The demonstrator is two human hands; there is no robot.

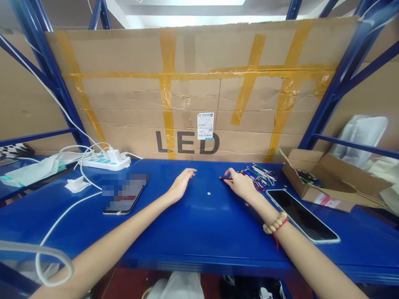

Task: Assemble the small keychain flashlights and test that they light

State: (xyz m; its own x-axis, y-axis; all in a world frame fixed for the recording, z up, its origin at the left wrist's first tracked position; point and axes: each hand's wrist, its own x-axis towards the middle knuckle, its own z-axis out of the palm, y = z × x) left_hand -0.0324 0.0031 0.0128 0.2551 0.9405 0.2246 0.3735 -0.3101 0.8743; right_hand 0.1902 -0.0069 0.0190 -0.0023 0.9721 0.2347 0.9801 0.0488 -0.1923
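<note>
My left hand (181,184) lies on the blue shelf top (199,232), fingers stretched out flat and holding nothing. A little to its right, my right hand (239,183) pinches a thin red pen-like item (223,178) against the surface. Just behind and to the right of that hand lies a pile of several coloured pens or key-ring items (261,175). A beaded bracelet with a red cord (275,224) sits on my right wrist.
A phone (124,194) lies at the left, a dark tablet (301,215) at the right. An open cardboard box (330,182) stands at the far right. A white power strip (106,161) with cables sits back left. A taped cardboard wall (199,91) closes the back.
</note>
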